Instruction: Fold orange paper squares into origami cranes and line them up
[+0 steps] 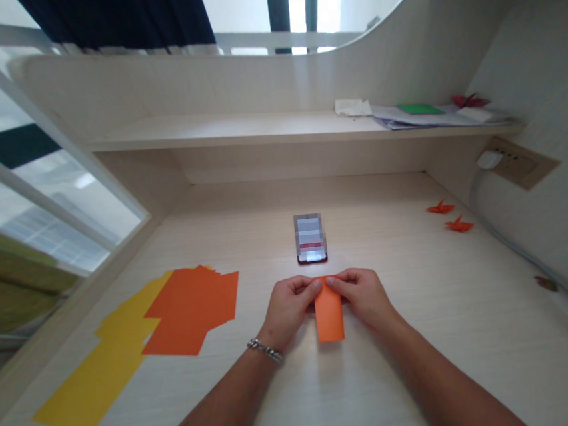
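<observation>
A narrow rectangle of folded orange paper (329,316) is held upright between my two hands in the middle of the desk. My left hand (292,302) pinches its upper left corner, thumb in front and fingers behind. On the other side, my right hand (365,292) grips the upper right corner in the same way. The fingertips behind the paper are hidden. Just beyond my hands lies a phone (310,238) with its screen lit and blurred.
Orange sheets (193,309) overlap yellow sheets (94,385) on the left of the desk. Two folded orange paper cranes (440,207) sit at the back right, near a cable (502,235) and a wall socket (523,162). Papers (405,119) lie on the shelf (235,127).
</observation>
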Demonstrator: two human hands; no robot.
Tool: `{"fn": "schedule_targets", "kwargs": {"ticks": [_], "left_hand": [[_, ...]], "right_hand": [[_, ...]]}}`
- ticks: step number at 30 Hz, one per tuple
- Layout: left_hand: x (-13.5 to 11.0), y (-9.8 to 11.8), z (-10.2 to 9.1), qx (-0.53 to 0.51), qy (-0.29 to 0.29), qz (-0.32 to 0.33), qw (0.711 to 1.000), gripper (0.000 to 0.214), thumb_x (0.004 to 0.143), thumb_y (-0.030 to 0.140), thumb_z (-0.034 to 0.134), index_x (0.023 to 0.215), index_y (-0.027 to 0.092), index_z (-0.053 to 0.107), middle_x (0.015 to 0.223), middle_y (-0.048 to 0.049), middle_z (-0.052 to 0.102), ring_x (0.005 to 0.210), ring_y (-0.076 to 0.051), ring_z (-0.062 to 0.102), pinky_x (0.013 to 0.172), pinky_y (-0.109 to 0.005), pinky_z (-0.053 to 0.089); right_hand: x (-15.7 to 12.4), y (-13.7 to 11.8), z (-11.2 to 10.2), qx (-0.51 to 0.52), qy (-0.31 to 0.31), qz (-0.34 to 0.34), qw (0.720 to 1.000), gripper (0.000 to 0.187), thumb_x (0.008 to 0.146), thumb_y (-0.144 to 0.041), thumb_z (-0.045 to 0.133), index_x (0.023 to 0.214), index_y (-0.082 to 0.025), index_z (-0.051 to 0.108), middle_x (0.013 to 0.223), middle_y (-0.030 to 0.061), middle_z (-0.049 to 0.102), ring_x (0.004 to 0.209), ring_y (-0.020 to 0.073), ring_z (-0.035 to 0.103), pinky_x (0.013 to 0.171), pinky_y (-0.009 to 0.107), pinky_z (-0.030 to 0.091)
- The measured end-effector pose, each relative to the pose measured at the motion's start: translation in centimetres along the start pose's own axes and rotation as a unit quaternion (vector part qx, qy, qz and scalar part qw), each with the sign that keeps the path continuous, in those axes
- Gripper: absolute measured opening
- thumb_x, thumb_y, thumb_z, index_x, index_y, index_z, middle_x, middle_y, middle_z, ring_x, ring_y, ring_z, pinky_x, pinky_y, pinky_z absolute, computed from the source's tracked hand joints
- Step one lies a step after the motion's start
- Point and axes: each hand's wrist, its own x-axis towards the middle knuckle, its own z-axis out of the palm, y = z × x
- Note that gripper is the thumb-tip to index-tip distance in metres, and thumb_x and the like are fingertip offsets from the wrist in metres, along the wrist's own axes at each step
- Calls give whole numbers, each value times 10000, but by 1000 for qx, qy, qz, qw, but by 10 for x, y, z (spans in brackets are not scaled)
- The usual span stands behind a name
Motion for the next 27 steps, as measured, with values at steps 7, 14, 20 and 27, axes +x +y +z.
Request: {"fn": "schedule_targets", "kwargs": {"ticks": [7,14,20,27], "left_hand": [[0,0,0,-1,6,-2,1000,248,720,345,705,745,100,676,695,-57,687,618,-150,621,575,-248,495],[1,-1,-1,-10,2,-9,1000,228,705,327,715,729,102,682,688,-54,682,610,-143,612,580,-242,487],[0,1,0,-12,10,-10,1000,244,690,339,724,725,102,675,692,-61,687,614,-152,618,583,-251,490],[0,0,2,-5,19,-3,1000,265,691,359,726,757,107,674,711,-70,700,610,-161,629,560,-253,494]], "right_hand": [[-1,0,1,-3,7,3,1000,280,599,-384,778,659,-122,697,629,57,690,558,159,619,544,265,507],[1,0,1,-11,7,6,1000,281,592,-380,781,672,-121,704,632,58,692,559,159,617,546,267,506],[-1,-2,2,-12,10,6,1000,286,590,-393,778,659,-126,703,622,52,692,552,156,617,541,261,498],[0,-3,0,0,15,0,1000,321,578,-420,781,670,-121,710,635,65,700,561,171,628,564,289,519]]}}
